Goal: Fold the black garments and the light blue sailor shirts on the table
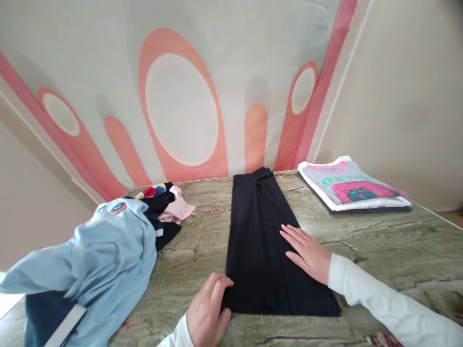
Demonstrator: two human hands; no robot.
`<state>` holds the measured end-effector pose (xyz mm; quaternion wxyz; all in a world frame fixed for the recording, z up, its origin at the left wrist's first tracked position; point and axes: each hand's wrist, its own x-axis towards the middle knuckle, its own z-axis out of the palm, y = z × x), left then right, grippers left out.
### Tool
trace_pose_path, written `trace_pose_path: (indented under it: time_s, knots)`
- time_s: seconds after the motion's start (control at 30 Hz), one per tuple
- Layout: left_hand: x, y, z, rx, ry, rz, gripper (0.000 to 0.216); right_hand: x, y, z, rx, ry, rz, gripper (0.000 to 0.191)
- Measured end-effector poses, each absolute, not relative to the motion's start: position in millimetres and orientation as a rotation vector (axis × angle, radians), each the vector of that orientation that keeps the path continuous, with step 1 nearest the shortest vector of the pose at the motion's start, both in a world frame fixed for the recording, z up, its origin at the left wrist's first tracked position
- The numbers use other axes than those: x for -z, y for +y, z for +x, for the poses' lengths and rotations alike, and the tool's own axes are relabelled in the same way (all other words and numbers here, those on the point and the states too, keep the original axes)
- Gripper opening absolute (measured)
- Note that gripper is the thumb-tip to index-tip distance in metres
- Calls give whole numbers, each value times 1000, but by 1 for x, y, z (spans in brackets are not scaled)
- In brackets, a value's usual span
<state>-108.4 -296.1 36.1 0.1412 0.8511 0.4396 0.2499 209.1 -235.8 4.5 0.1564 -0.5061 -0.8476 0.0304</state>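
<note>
Black trousers (pixel 258 250), by their look folded lengthwise, lie flat on the wood-patterned table, narrow at the far end and wider near me. Bunched, uneven cloth shows at their far end. My left hand (pixel 210 308) is at the near left corner, its fingers curled on the fabric edge; the thumb's grip is partly hidden. On the right side of the trousers, my right hand (pixel 307 253) rests palm down with fingers stretched out, touching the cloth and holding nothing.
At the left lies a loose heap with a light blue shirt (pixel 112 250), a pink garment (pixel 178 207) and dark clothes. A stack of folded shirts (pixel 347 180), grey with a pink print on top, sits at the back right. Behind the table (pixel 195 255) stands a patterned wall (pixel 235 86).
</note>
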Motion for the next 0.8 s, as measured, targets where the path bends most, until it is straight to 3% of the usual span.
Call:
trace_pose_path:
  time_s: [0.2,0.4,0.53,0.67,0.8]
  knots:
    - [-34,-298,-113,-743,1039,2620,33,-5,-235,209,-74,-2456,-1441,52]
    - [-45,-298,-105,-726,1250,2346,44,-5,-236,209,-60,-2421,-1412,49]
    - [-55,-293,-110,-747,1233,2237,35,-23,-241,201,-60,-2383,-1329,40]
    - [-52,-284,-122,-713,1251,2254,10,-44,-254,176,-273,-2429,-1160,24]
    - [-44,-282,-126,-689,1193,2296,14,-50,-270,139,-471,-2560,-1009,17]
